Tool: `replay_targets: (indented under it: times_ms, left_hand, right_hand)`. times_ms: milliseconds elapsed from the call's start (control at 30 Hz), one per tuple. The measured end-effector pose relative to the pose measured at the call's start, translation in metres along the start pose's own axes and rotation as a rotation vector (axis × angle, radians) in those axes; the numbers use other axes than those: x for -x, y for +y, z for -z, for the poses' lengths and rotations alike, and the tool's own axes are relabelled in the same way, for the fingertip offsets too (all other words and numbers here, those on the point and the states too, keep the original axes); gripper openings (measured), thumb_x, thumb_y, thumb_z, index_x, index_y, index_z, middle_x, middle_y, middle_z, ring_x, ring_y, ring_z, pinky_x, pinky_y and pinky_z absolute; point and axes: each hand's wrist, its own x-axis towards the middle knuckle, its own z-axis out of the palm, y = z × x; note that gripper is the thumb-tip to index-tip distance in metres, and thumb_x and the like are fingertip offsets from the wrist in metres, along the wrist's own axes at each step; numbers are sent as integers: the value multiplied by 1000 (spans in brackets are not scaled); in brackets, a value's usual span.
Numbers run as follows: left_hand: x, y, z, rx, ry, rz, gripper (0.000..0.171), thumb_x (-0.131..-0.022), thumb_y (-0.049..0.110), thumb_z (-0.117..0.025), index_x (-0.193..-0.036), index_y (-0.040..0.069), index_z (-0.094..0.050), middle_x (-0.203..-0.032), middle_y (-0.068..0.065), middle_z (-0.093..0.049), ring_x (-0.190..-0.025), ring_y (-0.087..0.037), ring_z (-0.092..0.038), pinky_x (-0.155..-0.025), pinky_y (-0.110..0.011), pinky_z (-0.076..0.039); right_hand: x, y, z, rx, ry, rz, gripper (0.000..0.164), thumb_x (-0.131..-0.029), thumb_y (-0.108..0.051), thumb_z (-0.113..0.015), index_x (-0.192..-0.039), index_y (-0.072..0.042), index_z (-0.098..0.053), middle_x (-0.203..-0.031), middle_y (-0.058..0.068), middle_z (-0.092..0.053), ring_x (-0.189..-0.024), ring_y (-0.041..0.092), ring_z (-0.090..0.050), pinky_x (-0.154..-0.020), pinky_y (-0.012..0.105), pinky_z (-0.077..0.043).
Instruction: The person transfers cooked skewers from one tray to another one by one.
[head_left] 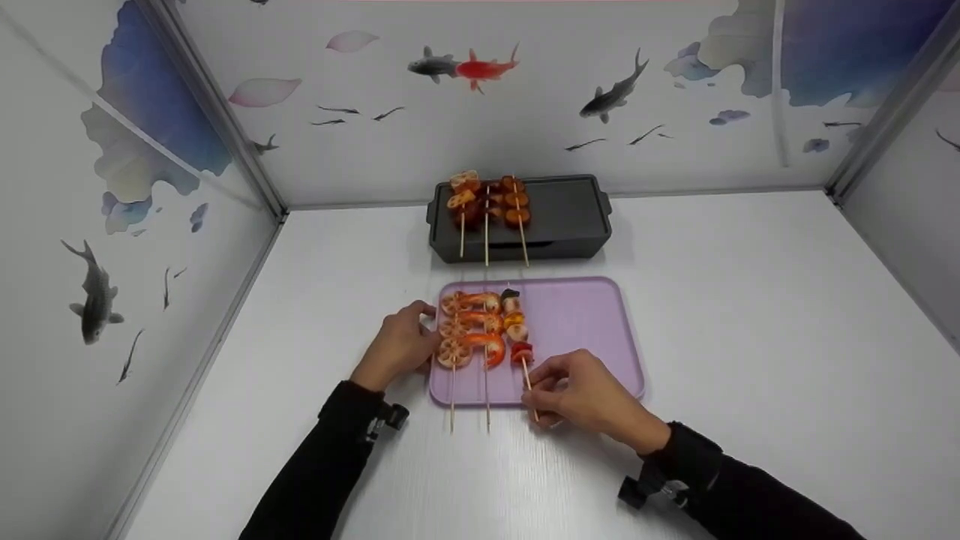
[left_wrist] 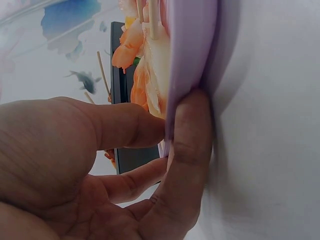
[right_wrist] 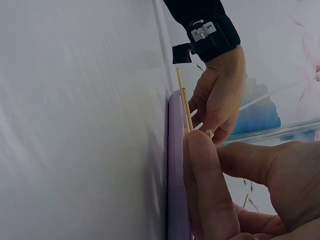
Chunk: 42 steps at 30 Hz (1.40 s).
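Note:
A purple tray [head_left: 577, 322] lies on the table with three skewers side by side on its left half. They are a lotus root skewer [head_left: 454, 352], a shrimp skewer [head_left: 493, 349] and a mixed skewer [head_left: 514, 319] with red, yellow and dark green pieces. My left hand [head_left: 401, 341] grips the tray's left edge; in the left wrist view the thumb is at the rim and a finger [left_wrist: 192, 130] lies against its underside. Between thumb and fingers, my right hand [head_left: 589, 394] pinches the mixed skewer's bare stick near the tray's front edge.
Behind the tray stands a dark grey grill [head_left: 570, 214] with side handles. Three skewers lie on its left part: lotus root [head_left: 462, 199], dark brown pieces [head_left: 489, 202] and round orange-brown slices [head_left: 516, 201]. White panels [head_left: 525, 135] painted with fish enclose the table.

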Motion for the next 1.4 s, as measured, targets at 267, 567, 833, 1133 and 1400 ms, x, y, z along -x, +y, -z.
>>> replay_targets:
  times_ms: [267,567,833,1133,1400]
  left_hand:
    - [0,0,1,-34,6,22,44,-94,13,-62,-138,4,-56,-84,-6,-69,-61,-17,-66,-54,-30,-51]
    - [-1,-1,0,-10,-6,41,43,-95,14,-62,-137,5,-56,-85,-5,-69,-63,-19,-69,-54,-31,-53]
    - [1,-1,1,16,-6,22,43,-95,13,-62,-136,4,-56,-84,-6,-69,-62,-20,-69,-54,-32,-54]
    - [1,-2,0,26,-10,19,43,-97,15,-61,-137,4,-54,-83,-6,-68,-61,-21,-69,-54,-33,-54]
    - [0,0,0,14,-2,19,43,-96,14,-61,-137,4,-55,-83,-6,-68,-62,-22,-69,-53,-32,-53]
  right_hand:
    - [2,-3,0,75,-16,12,29,-87,-20,-82,-107,-1,-73,-90,11,-72,-69,26,-73,-62,40,-61]
    - [3,-4,1,26,-51,16,33,-90,-16,-79,-116,3,-70,-95,15,-71,-69,30,-74,-63,41,-61]
    - [2,-3,2,97,-42,47,30,-92,-18,-77,-114,1,-72,-93,10,-72,-66,25,-74,-62,38,-60]
    - [3,-3,1,117,-38,68,27,-93,-17,-76,-113,0,-72,-93,9,-73,-65,24,-74,-60,37,-60]
    - [3,-3,2,130,-25,76,27,-93,-18,-76,-113,-1,-73,-92,7,-73,-66,23,-74,-61,36,-60]
